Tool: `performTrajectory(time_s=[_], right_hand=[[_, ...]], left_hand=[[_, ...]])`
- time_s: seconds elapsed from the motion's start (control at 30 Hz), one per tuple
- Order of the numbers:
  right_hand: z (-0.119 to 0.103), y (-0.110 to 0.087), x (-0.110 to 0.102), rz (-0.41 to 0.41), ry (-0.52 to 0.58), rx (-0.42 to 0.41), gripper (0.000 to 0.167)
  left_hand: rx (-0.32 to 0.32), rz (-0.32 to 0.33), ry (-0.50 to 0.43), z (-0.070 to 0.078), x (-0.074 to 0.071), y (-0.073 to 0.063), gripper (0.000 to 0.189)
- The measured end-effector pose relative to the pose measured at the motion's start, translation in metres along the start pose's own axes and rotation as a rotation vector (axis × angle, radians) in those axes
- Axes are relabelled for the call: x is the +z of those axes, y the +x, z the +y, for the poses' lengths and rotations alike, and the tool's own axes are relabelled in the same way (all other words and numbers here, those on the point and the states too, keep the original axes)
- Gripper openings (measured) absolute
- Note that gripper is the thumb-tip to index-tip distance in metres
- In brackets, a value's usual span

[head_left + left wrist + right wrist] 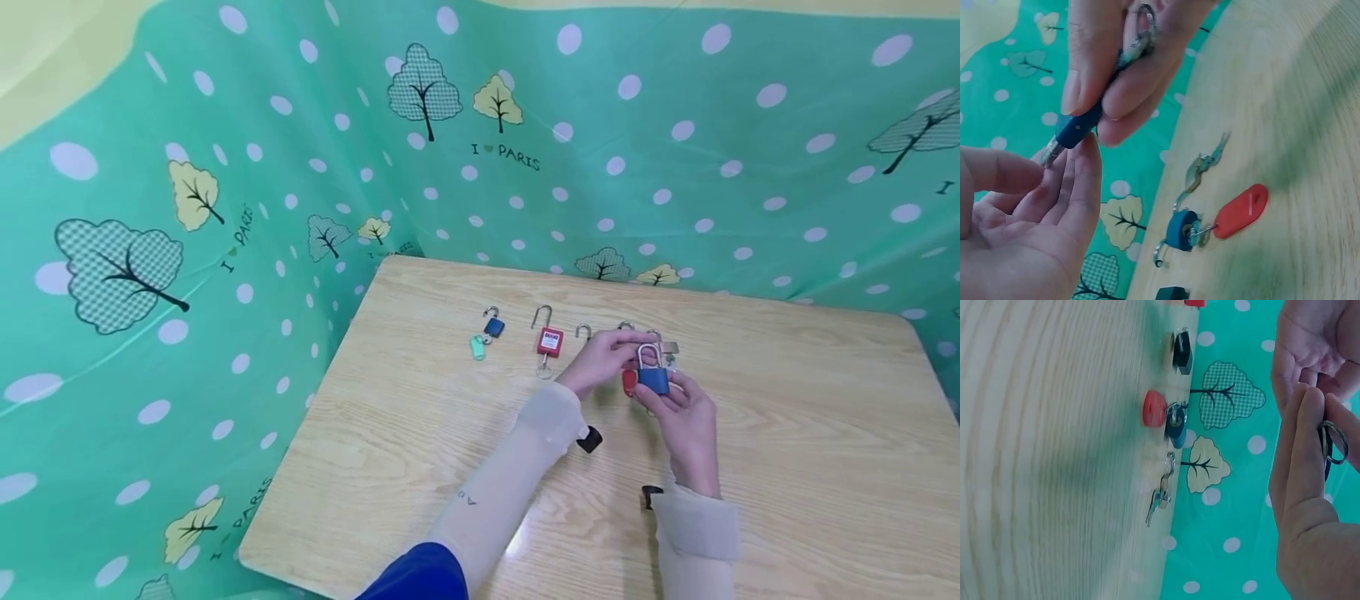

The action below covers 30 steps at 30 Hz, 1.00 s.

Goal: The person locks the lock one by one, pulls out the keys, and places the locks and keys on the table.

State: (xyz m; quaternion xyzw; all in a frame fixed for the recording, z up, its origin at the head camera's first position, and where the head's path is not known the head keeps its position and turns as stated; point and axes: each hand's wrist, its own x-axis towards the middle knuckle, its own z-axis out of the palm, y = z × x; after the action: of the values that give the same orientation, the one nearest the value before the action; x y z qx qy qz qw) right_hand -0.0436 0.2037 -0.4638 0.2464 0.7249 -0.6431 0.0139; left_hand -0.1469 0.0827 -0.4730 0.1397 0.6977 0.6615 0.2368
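Note:
A blue padlock point(653, 381) with a silver shackle is held up above the table between both hands. My right hand point(690, 421) grips its body between thumb and fingers. My left hand point(609, 354) pinches the shackle point(1052, 154) between thumb and fingertips, as the left wrist view shows. A metal ring point(1334, 442) hangs at the body's lower end by my right fingers. Whether the shackle is locked in, I cannot tell. Beyond the hands lies another blue padlock point(1180, 230) with a red key tag point(1241, 211), next to a small metal padlock point(670, 347) with keys.
Left along the table point(390, 417) lie a red padlock point(550, 342) and a small blue padlock point(493, 327) with a green tag point(477, 347), both with raised shackles. A black padlock point(1182, 351) lies partly hidden behind my left hand. A patterned green cloth point(600, 167) borders the table.

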Motion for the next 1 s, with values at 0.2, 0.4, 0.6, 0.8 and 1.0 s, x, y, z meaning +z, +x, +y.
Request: performTrajectory(time_s=[0.2,0.4,0.6,0.8,1.0], right_hand=[[-0.001,-0.001,0.006,-0.007,0.045,-0.017,0.071],[-0.001,-0.003,0.013,0.008,0.145,-0.040,0.064],[-0.003,-0.004,0.017,0.019,0.226,-0.055,0.057],[-0.003,-0.003,0.020,0.064,0.302,-0.058,0.054],[-0.002,-0.003,0.020,0.099,0.291,-0.065,0.051]], left_hand=[[0.031,-0.022,-0.060,0.007,-0.005,-0.006,0.032],[0.072,0.012,0.032,0.007,-0.008,-0.007,0.029],[0.070,0.058,0.046,0.013,-0.010,-0.010,0.026],[0.074,0.047,0.108,0.019,-0.012,-0.009,0.023],[0.079,0.002,0.157,0.022,-0.016,-0.010,0.022]])
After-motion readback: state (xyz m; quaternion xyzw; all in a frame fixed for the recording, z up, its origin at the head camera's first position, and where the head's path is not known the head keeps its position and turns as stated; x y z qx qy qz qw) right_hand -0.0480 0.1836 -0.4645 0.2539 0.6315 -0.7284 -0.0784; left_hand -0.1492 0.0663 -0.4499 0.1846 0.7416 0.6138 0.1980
